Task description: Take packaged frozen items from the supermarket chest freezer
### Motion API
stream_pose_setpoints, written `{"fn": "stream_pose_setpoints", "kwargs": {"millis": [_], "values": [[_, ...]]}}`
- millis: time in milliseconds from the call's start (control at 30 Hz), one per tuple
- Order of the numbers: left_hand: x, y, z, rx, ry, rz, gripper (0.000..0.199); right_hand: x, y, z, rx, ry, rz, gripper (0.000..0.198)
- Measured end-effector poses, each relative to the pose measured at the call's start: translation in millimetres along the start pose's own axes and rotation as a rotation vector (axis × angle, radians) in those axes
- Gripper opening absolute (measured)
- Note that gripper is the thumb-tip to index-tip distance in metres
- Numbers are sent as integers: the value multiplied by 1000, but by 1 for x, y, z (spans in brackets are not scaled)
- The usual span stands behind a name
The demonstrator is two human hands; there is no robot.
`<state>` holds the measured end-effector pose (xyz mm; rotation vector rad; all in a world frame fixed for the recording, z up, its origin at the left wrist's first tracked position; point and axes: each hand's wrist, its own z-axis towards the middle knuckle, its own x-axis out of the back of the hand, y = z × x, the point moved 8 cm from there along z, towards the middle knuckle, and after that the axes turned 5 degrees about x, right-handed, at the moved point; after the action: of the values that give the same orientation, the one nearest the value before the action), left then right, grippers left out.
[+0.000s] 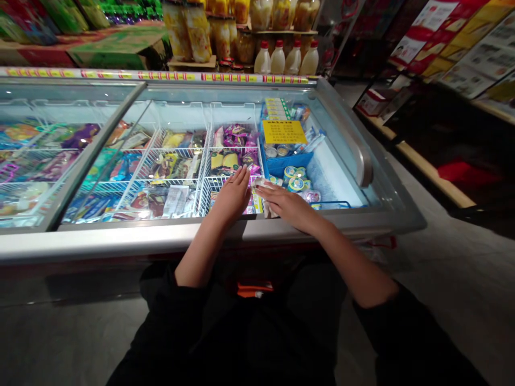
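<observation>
A long freezer chest with a silver metal edge [120,238] has a clear glass lid [332,174] on top. Both of the person's hands are on the glass, close to the front edge. The left hand [233,195] lies flat, and its fingers [242,176] are straight and close together, with nothing held in them. A thin ring [230,182] is on one finger. The right hand [289,205] is just beside it, resting on a pale, crumpled cloth [269,210]. Its fingers are stretched out over the cloth, but I cannot tell if they pinch it. The cloth is on the glass, partly hidden under the right hand, and a bit of it pokes out near the left fingertips.

Under the glass there are white wire baskets [203,187] full of bright packets [237,136]. On the right is a blue plastic basket [292,161] with a yellow paper sign [284,132] with dark writing over it. Little round tubs with blue, white and yellow lids [296,184] are in front of that basket. A curved grey handle [365,169] is at the right side. Behind the freezer stand jars of yellow food [199,40] and four white bottles with red caps [277,60].
</observation>
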<state>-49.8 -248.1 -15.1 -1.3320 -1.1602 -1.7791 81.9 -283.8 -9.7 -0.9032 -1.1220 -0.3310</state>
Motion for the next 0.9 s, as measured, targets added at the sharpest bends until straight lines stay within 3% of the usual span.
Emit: {"fn": "stream_pose_setpoints", "kwargs": {"millis": [200, 333, 533, 700, 900], "values": [[0, 0, -1, -9, 8, -14, 60, 17, 19, -53, -100, 27, 63, 50], [-1, -2, 0, -12, 4, -19, 60, 24, 33, -39, -194, 95, -3, 53], [0, -2, 0, -20, 14, -21, 60, 8, 3, -2, -111, 42, 0, 61], [0, -2, 0, -14, 7, -14, 60, 11, 7, -26, -66, -9, 81, 50], [-1, -4, 1, -27, 27, -36, 60, 33, 43, -36, -219, 118, 15, 43]]}}
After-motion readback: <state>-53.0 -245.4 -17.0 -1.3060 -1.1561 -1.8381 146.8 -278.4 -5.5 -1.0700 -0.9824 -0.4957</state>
